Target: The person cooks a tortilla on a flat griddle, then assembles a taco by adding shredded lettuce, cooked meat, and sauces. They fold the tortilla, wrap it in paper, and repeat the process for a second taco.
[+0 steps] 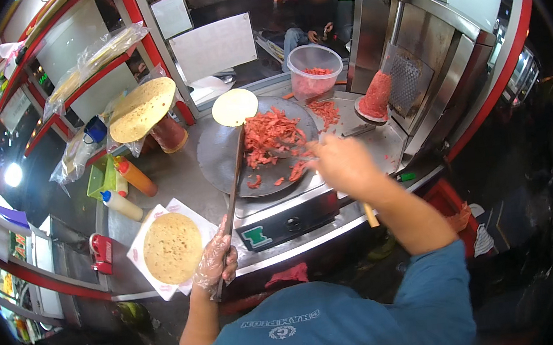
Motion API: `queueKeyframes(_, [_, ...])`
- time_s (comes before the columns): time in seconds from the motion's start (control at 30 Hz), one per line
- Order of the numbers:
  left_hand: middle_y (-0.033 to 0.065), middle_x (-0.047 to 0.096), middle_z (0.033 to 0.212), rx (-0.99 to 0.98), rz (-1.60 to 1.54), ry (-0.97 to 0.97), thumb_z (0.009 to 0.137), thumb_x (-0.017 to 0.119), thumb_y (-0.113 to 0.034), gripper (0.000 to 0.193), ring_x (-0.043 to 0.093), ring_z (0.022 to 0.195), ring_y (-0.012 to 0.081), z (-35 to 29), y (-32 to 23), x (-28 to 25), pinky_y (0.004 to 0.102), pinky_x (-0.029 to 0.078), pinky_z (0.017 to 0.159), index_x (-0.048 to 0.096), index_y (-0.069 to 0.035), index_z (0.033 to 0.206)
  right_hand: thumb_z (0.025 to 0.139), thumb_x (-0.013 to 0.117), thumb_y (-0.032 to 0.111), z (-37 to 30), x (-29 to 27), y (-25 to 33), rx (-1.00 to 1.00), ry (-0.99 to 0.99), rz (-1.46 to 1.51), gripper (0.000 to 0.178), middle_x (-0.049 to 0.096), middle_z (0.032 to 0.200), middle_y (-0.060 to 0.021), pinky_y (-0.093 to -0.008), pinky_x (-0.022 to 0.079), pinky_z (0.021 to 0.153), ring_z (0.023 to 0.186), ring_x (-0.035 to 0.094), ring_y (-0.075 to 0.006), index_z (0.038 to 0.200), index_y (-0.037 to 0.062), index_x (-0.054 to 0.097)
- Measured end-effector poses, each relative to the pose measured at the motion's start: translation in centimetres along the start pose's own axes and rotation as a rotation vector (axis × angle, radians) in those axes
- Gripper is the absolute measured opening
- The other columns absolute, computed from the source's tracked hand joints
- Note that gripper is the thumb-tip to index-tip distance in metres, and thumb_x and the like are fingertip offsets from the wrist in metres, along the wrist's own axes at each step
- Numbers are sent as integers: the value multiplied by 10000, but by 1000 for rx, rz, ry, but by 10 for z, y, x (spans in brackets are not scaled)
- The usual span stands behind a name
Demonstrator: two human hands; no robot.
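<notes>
My left hand (214,259), in a clear plastic glove, is closed round a long, thin, dark tool (236,176), possibly tongs. Its far end reaches the left side of a pile of chopped reddish meat (272,133) on a round dark griddle (212,155). Over the right side of the pile my bare right hand (341,163) grips a metal utensil (289,149); motion blurs its working end, so its kind is unclear. One pale flatbread (235,107) lies at the griddle's far edge. Left of my gloved hand, a browned flatbread (172,247) rests on white paper (155,216).
A clear tub (313,70) of meat stands behind the griddle, beside a vertical spit with a meat cone (376,95). At left are sauce bottles (135,177), a green basket (101,178) and stacked flatbreads (143,108). A person (315,18) sits beyond the counter.
</notes>
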State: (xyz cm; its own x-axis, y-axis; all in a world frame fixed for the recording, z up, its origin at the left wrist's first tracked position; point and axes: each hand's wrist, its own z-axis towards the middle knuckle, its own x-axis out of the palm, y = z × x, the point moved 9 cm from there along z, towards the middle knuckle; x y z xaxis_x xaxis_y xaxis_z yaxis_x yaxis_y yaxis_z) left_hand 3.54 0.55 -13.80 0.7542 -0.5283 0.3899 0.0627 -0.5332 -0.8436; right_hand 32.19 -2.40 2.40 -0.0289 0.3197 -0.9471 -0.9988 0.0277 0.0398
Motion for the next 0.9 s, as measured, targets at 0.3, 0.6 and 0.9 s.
queueKeyframes(0.3, [-3,437,679,11,302,127,1084,500,-292,704,395,404,90,52,-17,127,257,389,380,139,-242,1687,940,717,333,-7,79,-165,105,-245,309,357,696,990,-140,-458,573,730,817,718,-338,1237,137,740])
queueKeyframes(0.6, [-35,434,662,230,126,-192,1065,551,-311,732,373,393,53,12,-37,91,195,343,350,175,-165,1677,916,749,259,-87,80,-203,481,-323,387,471,694,1056,-188,-491,562,780,896,707,-390,1359,129,655])
queueKeyframes(0.9, [11,448,689,49,88,-218,1068,560,-338,747,403,400,101,-61,53,49,240,381,370,145,-246,1682,985,668,318,-47,83,-74,233,-60,448,401,688,984,-186,-498,569,762,832,717,-387,1319,98,690])
